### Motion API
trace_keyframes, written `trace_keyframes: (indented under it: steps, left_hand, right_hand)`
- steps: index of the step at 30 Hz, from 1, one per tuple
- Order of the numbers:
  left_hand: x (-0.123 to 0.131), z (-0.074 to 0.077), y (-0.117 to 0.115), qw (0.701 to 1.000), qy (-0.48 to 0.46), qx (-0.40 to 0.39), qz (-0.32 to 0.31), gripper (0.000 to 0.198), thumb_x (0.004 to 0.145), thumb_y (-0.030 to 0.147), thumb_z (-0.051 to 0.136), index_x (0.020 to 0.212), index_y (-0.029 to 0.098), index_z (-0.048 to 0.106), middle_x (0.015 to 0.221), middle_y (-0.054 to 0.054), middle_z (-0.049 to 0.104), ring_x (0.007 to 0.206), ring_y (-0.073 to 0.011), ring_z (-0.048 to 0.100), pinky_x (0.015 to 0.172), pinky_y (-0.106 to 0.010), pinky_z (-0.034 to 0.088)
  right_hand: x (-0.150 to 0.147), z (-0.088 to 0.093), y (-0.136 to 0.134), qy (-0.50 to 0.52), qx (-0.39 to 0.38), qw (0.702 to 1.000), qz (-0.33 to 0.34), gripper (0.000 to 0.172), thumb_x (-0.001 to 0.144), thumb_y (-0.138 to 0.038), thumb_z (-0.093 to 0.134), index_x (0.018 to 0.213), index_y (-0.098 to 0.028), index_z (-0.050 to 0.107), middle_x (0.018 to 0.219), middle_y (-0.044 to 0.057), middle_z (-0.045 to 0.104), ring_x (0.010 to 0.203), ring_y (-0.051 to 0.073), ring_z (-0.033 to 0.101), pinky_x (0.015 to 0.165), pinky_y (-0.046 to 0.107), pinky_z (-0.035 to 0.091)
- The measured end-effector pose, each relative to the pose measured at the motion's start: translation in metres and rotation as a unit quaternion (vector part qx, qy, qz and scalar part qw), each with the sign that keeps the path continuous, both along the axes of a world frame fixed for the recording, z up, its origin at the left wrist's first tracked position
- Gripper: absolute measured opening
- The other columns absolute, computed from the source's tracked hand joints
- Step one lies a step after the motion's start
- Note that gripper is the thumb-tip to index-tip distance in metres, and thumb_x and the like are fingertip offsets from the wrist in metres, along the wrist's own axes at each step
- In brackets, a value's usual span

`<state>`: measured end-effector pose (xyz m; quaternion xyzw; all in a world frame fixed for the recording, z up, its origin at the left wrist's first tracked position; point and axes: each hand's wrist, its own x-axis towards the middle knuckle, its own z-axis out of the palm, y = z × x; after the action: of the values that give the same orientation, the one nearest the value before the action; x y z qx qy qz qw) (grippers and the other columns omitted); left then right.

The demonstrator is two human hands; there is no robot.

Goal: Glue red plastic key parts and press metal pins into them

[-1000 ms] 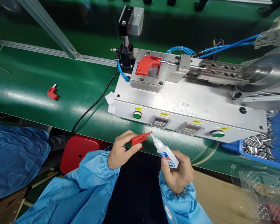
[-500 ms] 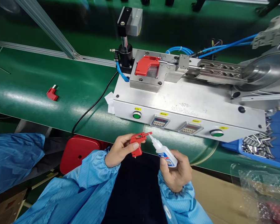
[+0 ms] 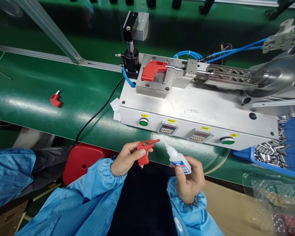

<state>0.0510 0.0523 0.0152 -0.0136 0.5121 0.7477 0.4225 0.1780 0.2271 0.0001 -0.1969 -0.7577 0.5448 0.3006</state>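
My left hand (image 3: 127, 158) is closed on a red plastic pistol-shaped part (image 3: 144, 154), its thin red stem pointing right. In my right hand (image 3: 192, 180) is a white glue bottle (image 3: 178, 160) with a blue label, tilted so its nozzle points up and left. A small gap separates the nozzle tip from the stem. Beyond my hands stands a metal bench machine (image 3: 159, 108). Another red part (image 3: 151, 70) lies in its fixture, with a metal rod against its right end.
A red piece with a metal tip (image 3: 56, 100) lies on the green bench at left. A blue bin (image 3: 294, 137) at right holds metal tubes. Below it are clear plastic bags (image 3: 280, 203). A red stool (image 3: 82, 160) and another person's blue sleeve (image 3: 11, 173) are at left.
My right hand has drawn the glue bottle back to the right, so its nozzle has come away from the red stem. My left hand holds its part nearly still.
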Motion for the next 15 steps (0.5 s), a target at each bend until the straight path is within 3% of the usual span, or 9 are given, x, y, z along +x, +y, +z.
trace_keyframes:
  steps: [4,6,9,13,15]
  left_hand:
    - [0.002,-0.008,0.002,0.999,0.029,-0.017,-0.004,0.054,0.082,0.060,0.084,0.098,0.009,0.079,0.068,-0.002,0.062,0.052,-0.0102,0.050,0.050,-0.024,0.045]
    - [0.000,-0.016,0.002,0.997,0.062,-0.038,0.007,0.052,0.081,0.059,0.085,0.101,0.011,0.078,0.075,-0.004,0.065,0.060,-0.0110,0.052,0.055,-0.023,0.046]
    - [-0.007,-0.029,0.004,0.991,0.112,-0.073,0.009,0.054,0.081,0.059,0.085,0.110,0.013,0.074,0.084,-0.005,0.068,0.072,-0.0144,0.057,0.066,-0.026,0.050]
    - [-0.020,-0.044,0.005,0.986,0.135,-0.098,-0.023,0.059,0.081,0.063,0.081,0.112,0.015,0.070,0.082,-0.004,0.067,0.073,-0.0160,0.058,0.069,-0.028,0.050]
    - [-0.025,-0.048,0.005,0.986,0.136,-0.096,-0.030,0.058,0.081,0.063,0.080,0.110,0.015,0.068,0.080,-0.003,0.066,0.072,-0.0160,0.057,0.068,-0.028,0.049]
  right_hand:
    - [0.000,0.000,0.014,0.002,-0.163,0.981,0.102,0.028,0.101,-0.045,0.066,0.119,-0.023,0.062,0.091,0.006,0.073,0.078,0.025,0.072,0.073,0.040,0.063]
    - [-0.002,0.001,0.025,-0.005,-0.203,0.968,0.147,0.028,0.100,-0.044,0.068,0.119,-0.024,0.060,0.094,0.007,0.074,0.085,0.027,0.074,0.081,0.043,0.063]
    - [-0.004,0.001,0.040,-0.041,-0.166,0.974,0.151,0.025,0.097,-0.043,0.072,0.108,-0.024,0.061,0.104,0.010,0.073,0.096,0.027,0.072,0.084,0.039,0.061]
    - [-0.006,-0.011,0.051,-0.124,-0.035,0.990,0.065,0.028,0.097,-0.050,0.069,0.103,-0.024,0.063,0.107,0.010,0.070,0.105,0.028,0.068,0.094,0.039,0.057]
    - [-0.007,-0.021,0.054,-0.156,0.002,0.986,0.053,0.031,0.099,-0.054,0.064,0.107,-0.024,0.063,0.110,0.010,0.071,0.114,0.031,0.066,0.102,0.044,0.054]
